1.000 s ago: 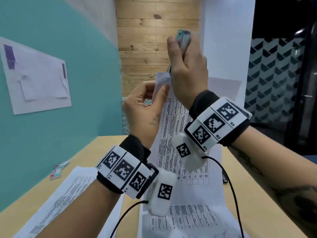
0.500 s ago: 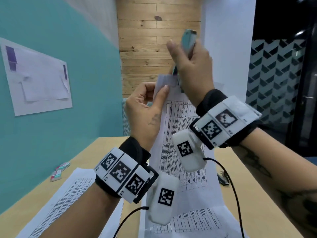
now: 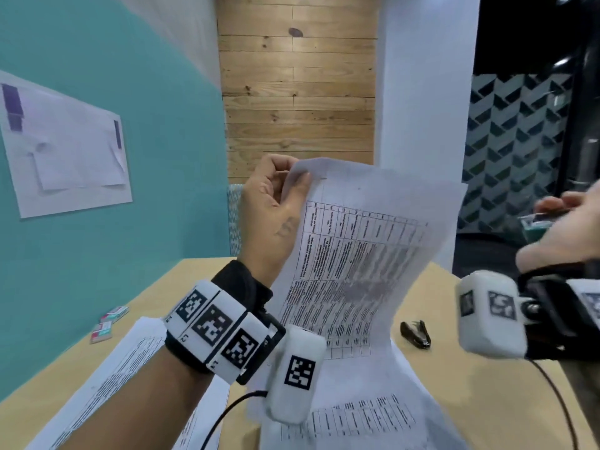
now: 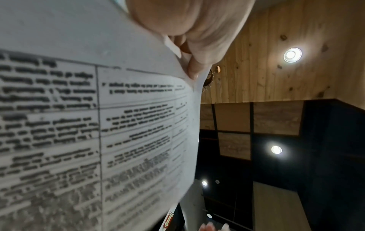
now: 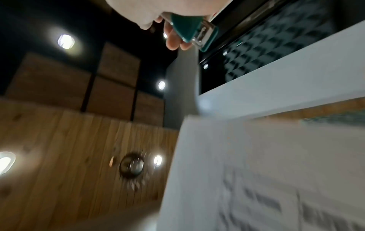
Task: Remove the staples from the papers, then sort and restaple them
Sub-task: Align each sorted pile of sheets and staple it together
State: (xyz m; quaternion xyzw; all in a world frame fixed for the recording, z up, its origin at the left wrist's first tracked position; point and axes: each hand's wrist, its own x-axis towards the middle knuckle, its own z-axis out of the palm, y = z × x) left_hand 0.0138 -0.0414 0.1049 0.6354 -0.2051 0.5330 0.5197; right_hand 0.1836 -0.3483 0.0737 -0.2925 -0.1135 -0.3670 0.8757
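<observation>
My left hand (image 3: pixel 276 203) pinches the top left corner of a set of printed papers (image 3: pixel 357 261) and holds them upright above the table. The left wrist view shows the thumb (image 4: pixel 194 68) pressed on that corner of the papers (image 4: pixel 88 125). A short dark staple mark sits on the sheet right beside the thumb. My right hand (image 3: pixel 565 232) is off at the right edge, away from the papers, gripping a teal stapler (image 3: pixel 537 224). In the right wrist view the stapler (image 5: pixel 189 29) sticks out of the curled fingers, blurred.
A black staple remover (image 3: pixel 415 332) lies on the wooden table (image 3: pixel 470 401) right of the hanging sheets. More printed papers (image 3: pixel 107 384) lie at the near left and under my wrist. Small staple boxes (image 3: pixel 108 323) sit by the teal wall.
My right hand has pulled the stapler off the top corner of the papers and swung far to the right. The left hand keeps its pinch, and the sheets now fan out to the right.
</observation>
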